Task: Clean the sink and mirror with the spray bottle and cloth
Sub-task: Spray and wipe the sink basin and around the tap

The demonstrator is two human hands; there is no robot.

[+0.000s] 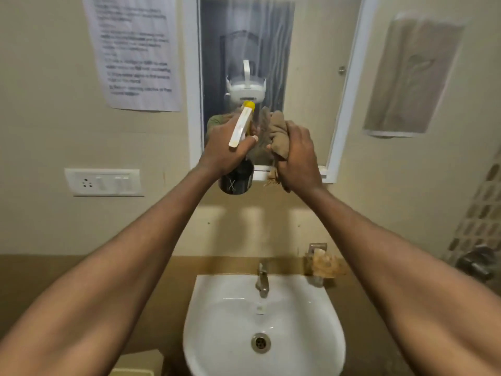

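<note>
Head view, the only 1. We see both arms reaching up toward the mirror (311, 77) at top centre of the frame. Left hand (225, 147) has its grip wrapped around the neck of the spray bottle (238, 158): dark body hanging below the hand, white trigger head with yellow nozzle tip pointing up at the glass. Right hand (298, 158) has its grip bunched tight on the brown cloth (278, 134), held just beside the bottle, frayed end dangling under the fist near the mirror's lower frame. We cannot tell if the cloth touches the glass. Mirror reflects a white head-mounted device and a curtain.

Sink (311, 321) sits at bottom centre, white basin, metal drain in the middle, tap (262, 279) at its back edge. Brownish scrubber in a holder (322, 263) right of the tap. Printed paper notice (135, 50) upper left of the frame, switch plate (104, 182) below it at left, a covered hanging sheet (412, 77) upper right on the wall.
</note>
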